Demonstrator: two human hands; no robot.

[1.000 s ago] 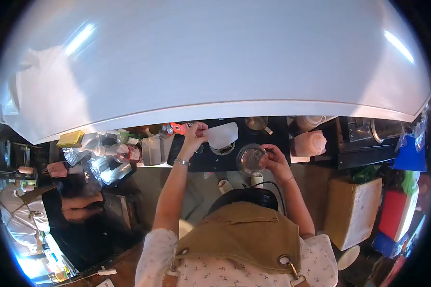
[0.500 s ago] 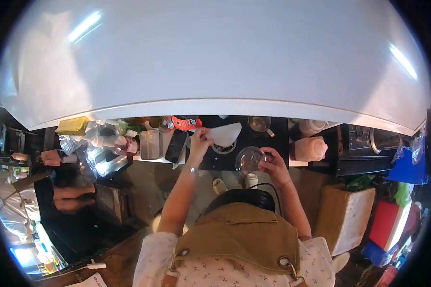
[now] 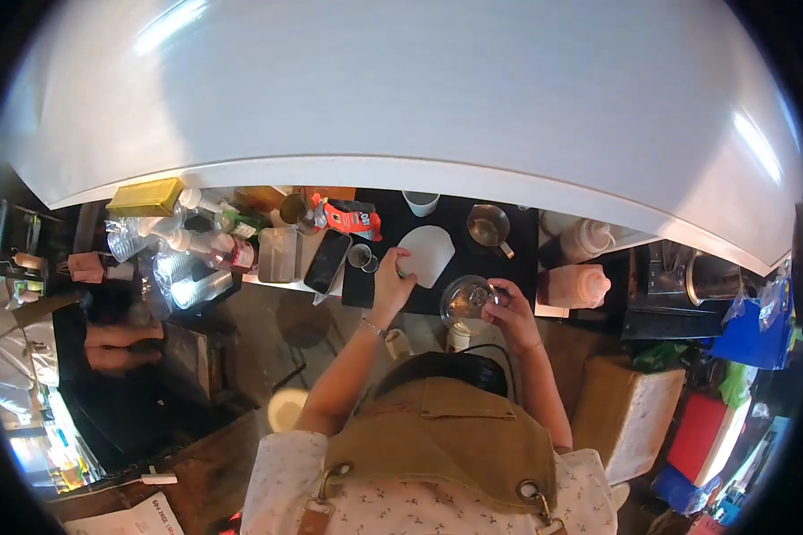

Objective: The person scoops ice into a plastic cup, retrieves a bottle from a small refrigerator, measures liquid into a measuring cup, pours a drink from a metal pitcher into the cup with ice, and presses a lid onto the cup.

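Note:
My left hand [image 3: 393,283] pinches the near left edge of a rounded sheet of white paper [image 3: 430,257] over the black mat. The dish that showed beneath the paper earlier is hidden now. A clear round glass vessel [image 3: 462,303] is in my right hand [image 3: 512,314], with my fingers closed on its right side at the mat's front edge. Just left of my left hand stands a small clear cup [image 3: 360,256]. Behind the paper is a white cup [image 3: 421,202], and a metal jug [image 3: 488,226] sits to the right.
On the left are a phone [image 3: 330,261], a clear container [image 3: 279,253], an orange packet [image 3: 348,218] and several plastic bottles and cups. Squeeze bottles [image 3: 580,285] stand right of the mat. A large white panel [image 3: 419,89] overhangs the counter's back. Another person's legs appear far left.
The white paper has gone from tilted to flatter, covering the dish below it. My left hand has moved slightly lower in view. My right hand still holds the glass vessel.

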